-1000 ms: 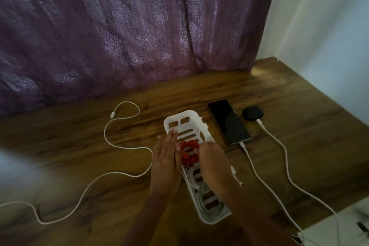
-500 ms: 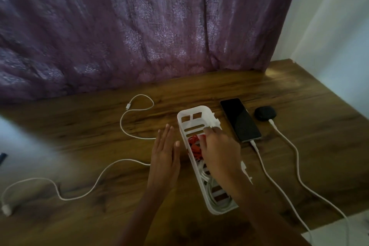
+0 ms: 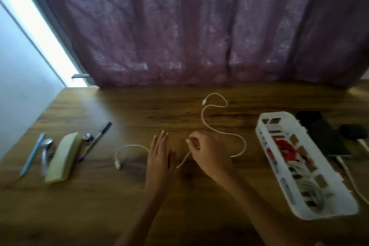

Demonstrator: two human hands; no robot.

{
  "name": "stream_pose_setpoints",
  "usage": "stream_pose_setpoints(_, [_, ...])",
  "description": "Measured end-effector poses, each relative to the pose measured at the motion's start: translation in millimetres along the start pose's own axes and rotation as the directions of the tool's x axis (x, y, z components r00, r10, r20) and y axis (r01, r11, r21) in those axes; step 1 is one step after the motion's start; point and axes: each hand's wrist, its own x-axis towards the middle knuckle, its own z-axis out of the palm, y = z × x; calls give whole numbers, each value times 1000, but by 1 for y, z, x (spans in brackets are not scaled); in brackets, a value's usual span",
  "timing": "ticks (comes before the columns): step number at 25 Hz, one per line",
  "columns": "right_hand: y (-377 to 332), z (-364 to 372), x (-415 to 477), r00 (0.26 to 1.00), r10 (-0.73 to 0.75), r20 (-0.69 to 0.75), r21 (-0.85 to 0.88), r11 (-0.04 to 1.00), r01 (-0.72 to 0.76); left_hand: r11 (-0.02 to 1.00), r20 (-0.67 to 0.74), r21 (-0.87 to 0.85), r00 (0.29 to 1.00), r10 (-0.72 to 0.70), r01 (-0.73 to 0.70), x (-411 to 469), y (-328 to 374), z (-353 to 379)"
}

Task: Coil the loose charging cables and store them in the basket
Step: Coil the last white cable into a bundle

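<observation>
My right hand [image 3: 209,154] pinches a loose white charging cable [image 3: 207,129] on the wooden table [image 3: 199,215], fingers curled closed around it. My left hand [image 3: 160,158] lies flat beside it, fingers straight, holding nothing. The white basket [image 3: 265,126] (red and white coils already inside) sits well to the right.

I'm seeing a loose white cable [image 3: 207,126] snaking uncoiled across the counter [image 3: 99,195], left of the white slotted basket [image 3: 339,208] w/ red cable [image 3: 283,148] & white coils [image 3: 307,187] lying inside.
</observation>
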Motion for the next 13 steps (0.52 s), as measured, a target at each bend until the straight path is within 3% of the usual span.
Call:
stream_pose_setpoints(6, [-86, 109, 21, 994, -64, 90, 49, 997, 60, 988, -162, 66, 979, -128, 140, 3, -101, -83])
stream_pose_setpoints(10, [-101, 151, 32, 991, 12, 135, 16, 1000, -14, 953, 0, 33, 954, -300, 300, 14, -136, -101])
stream_pose_setpoints(13, [-103, 157, 33, 990, 41, 136, 32, 998, -46, 960, 113, 74, 954, -276, 269, 23, -142, -103])
